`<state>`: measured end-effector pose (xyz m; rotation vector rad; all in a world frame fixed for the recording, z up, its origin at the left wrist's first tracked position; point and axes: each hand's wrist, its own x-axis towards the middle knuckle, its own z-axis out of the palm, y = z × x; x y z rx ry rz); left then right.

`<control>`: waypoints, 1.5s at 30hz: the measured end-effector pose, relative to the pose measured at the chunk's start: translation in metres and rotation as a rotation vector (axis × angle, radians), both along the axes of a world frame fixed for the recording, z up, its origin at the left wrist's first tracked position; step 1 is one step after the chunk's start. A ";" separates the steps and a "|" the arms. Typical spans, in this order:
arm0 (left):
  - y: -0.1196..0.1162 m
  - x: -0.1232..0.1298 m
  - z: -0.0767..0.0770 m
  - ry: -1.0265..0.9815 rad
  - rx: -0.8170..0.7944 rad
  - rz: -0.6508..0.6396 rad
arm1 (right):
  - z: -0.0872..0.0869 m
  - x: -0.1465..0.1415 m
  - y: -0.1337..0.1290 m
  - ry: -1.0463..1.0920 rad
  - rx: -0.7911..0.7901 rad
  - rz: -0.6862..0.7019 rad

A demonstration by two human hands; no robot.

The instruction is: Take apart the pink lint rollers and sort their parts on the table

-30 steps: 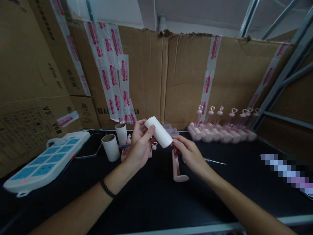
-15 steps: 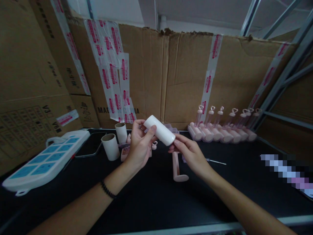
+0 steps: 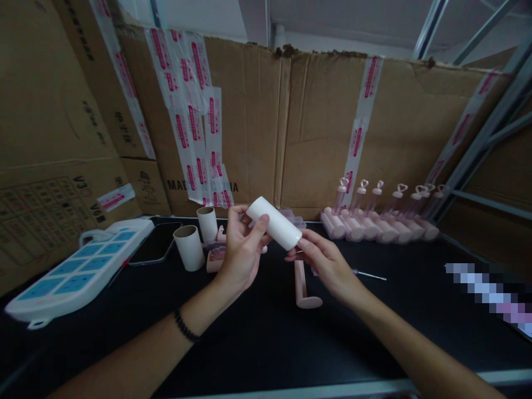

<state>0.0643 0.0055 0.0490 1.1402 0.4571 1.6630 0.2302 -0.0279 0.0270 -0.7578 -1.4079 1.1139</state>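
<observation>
A white roll (image 3: pixel 275 223) is held tilted above the table, its upper end to the left. Around its upper part my left hand (image 3: pixel 245 249) is closed, thumb on the near side. The fingers of my right hand (image 3: pixel 326 260) pinch its lower right end. Just below, a pink L-shaped holder (image 3: pixel 302 288) with a rounded end rests on the black table (image 3: pixel 257 343). Behind my left hand lie pink parts (image 3: pixel 215 259), partly hidden. Two cardboard tubes, a nearer one (image 3: pixel 189 249) and a farther one (image 3: pixel 207 224), stand to the left.
A white power strip (image 3: pixel 78 271) and a phone (image 3: pixel 154 244) lie at the left. Several pink dispensers (image 3: pixel 374 224) line the back right. A screwdriver (image 3: pixel 369 275) lies beyond my right forearm. A cardboard wall (image 3: pixel 249 122) closes the back.
The view has shifted slightly. Both hands still hold the white roll in nearly the same pose, and the small pink piece beside my left hand is now more hidden.
</observation>
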 end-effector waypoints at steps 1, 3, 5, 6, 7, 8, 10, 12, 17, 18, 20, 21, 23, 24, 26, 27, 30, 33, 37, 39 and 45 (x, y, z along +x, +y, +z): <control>-0.001 0.001 0.000 -0.002 0.001 -0.005 | -0.001 0.000 0.000 0.010 0.001 0.010; -0.002 0.001 0.000 0.007 0.011 0.001 | -0.004 0.001 0.002 0.035 0.003 0.032; -0.003 0.002 0.001 0.028 0.027 0.015 | -0.006 0.001 0.003 0.061 0.004 0.046; -0.003 0.002 0.001 0.036 0.031 0.016 | -0.007 0.001 0.004 0.073 0.004 0.050; -0.003 0.002 0.001 0.042 0.030 0.012 | -0.008 0.000 0.005 0.085 0.004 0.050; -0.003 0.002 0.001 0.042 0.024 0.004 | -0.008 0.000 0.005 0.096 0.004 0.047; -0.002 0.002 0.000 0.038 0.015 -0.006 | -0.009 -0.002 0.005 0.116 0.001 0.034; 0.001 0.003 -0.002 0.044 0.020 0.002 | -0.009 -0.004 0.006 0.140 -0.007 0.015; 0.006 0.002 -0.006 0.088 0.080 0.089 | -0.009 -0.008 0.005 0.183 -0.054 -0.028; 0.007 0.002 -0.006 0.097 0.090 0.103 | -0.009 -0.008 0.004 0.175 -0.060 -0.034; 0.009 0.002 -0.008 0.107 0.099 0.124 | -0.009 -0.009 0.004 0.165 -0.068 -0.037; 0.010 0.002 -0.009 0.105 0.097 0.136 | -0.009 -0.010 0.004 0.175 -0.079 -0.032; 0.013 0.003 -0.014 0.099 0.081 0.164 | -0.012 -0.013 0.006 0.236 -0.121 -0.028; 0.014 0.004 -0.017 0.099 0.069 0.184 | -0.013 -0.014 0.007 0.274 -0.150 -0.031; 0.017 0.006 -0.021 0.112 0.050 0.227 | -0.017 -0.015 0.011 0.310 -0.196 -0.049; 0.018 0.006 -0.023 0.121 0.051 0.253 | -0.018 -0.014 0.013 0.293 -0.193 -0.069; 0.020 0.005 -0.022 0.144 0.112 0.361 | -0.018 -0.007 0.017 0.095 -0.052 -0.195; 0.019 0.000 -0.016 0.163 0.191 0.452 | -0.011 0.001 0.010 -0.183 0.131 -0.292; 0.021 -0.009 -0.014 0.195 0.232 0.477 | 0.000 -0.003 -0.014 -0.442 0.255 -0.295; 0.023 -0.012 -0.016 0.214 0.251 0.474 | 0.002 -0.013 -0.025 -0.572 0.292 -0.266; 0.028 -0.026 -0.005 0.261 0.335 0.326 | -0.018 -0.051 -0.032 -0.843 0.335 -0.134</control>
